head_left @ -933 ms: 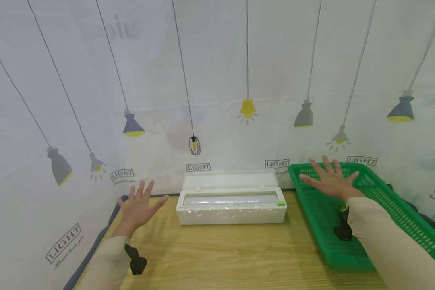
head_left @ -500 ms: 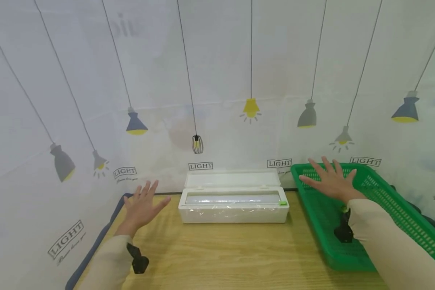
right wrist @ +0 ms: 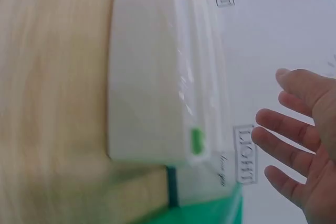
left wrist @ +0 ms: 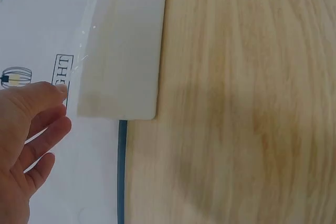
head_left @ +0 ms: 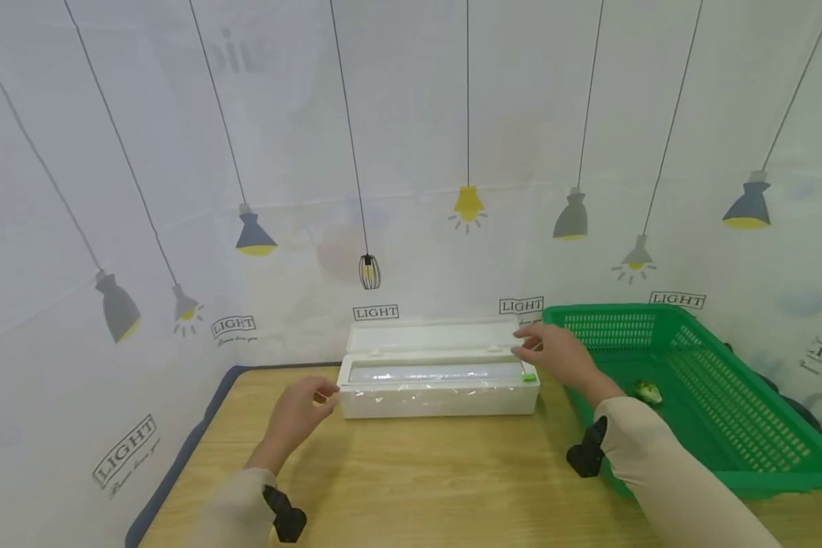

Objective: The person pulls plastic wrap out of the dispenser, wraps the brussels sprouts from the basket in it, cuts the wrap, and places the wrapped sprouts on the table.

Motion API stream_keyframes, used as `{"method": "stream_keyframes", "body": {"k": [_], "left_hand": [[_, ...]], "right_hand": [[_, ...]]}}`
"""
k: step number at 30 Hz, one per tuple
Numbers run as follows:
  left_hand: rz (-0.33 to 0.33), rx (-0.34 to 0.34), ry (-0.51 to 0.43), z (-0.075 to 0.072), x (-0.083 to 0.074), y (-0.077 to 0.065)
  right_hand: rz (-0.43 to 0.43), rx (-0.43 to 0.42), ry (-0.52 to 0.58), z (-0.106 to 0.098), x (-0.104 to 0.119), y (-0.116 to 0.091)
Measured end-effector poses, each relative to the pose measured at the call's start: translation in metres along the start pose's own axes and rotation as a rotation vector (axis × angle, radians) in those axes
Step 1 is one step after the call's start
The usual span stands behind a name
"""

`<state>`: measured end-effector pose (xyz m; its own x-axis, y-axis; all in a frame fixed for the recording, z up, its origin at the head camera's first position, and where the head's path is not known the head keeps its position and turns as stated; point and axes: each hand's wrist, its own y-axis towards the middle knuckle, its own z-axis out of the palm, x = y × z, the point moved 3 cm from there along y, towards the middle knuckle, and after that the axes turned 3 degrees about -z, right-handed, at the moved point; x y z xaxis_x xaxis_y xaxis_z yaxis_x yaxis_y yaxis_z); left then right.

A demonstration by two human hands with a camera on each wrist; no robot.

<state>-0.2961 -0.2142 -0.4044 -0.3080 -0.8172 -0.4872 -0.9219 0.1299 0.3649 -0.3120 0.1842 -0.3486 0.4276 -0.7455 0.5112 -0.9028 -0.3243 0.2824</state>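
A white cling film dispenser box (head_left: 438, 403) stands on the table with its lid (head_left: 445, 336) raised at the back. Inside lies a roll of clear film (head_left: 438, 374); a strip of film hangs over the front edge. A green slide cutter (head_left: 529, 377) sits at the right end. My left hand (head_left: 293, 420), fingers loosely bent, is beside the box's left end; the left wrist view shows nothing between thumb and fingers (left wrist: 48, 139). My right hand (head_left: 563, 358) hovers near the box's right end, fingers relaxed and apart from it in the right wrist view.
On the right is a green plastic basket (head_left: 719, 484) with perforated walls, holding a small leafy green vegetable (head_left: 647, 392). A curtain printed with lamps (head_left: 411, 167) hangs behind the wooden table (head_left: 425, 487). Dark objects are partly hidden behind the basket.
Both hands have moved inward from spread positions to the two ends of the box, their fingers now less spread. The right hand has left the space over the basket, revealing the vegetable.
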Motion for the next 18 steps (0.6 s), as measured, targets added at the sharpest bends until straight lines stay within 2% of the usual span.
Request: {"method": "stream_keyframes", "body": {"k": [5,8,11,18], "left_hand": [[0.034,-0.009,-0.047,0.019,-0.003,-0.009],[0.037,-0.029,-0.048,0.027,-0.002,-0.013],[0.043,-0.054,-0.031,0.033,-0.001,-0.013],[-0.016,-0.053,-0.048,0.041,-0.002,-0.01]], "right_hand": [[0.032,0.014,0.067,0.034,0.006,-0.004],[0.06,-0.004,0.087,0.051,0.005,-0.007],[0.07,-0.055,0.096,0.065,0.003,-0.01],[0.092,-0.213,0.047,0.078,-0.001,-0.018]]}}
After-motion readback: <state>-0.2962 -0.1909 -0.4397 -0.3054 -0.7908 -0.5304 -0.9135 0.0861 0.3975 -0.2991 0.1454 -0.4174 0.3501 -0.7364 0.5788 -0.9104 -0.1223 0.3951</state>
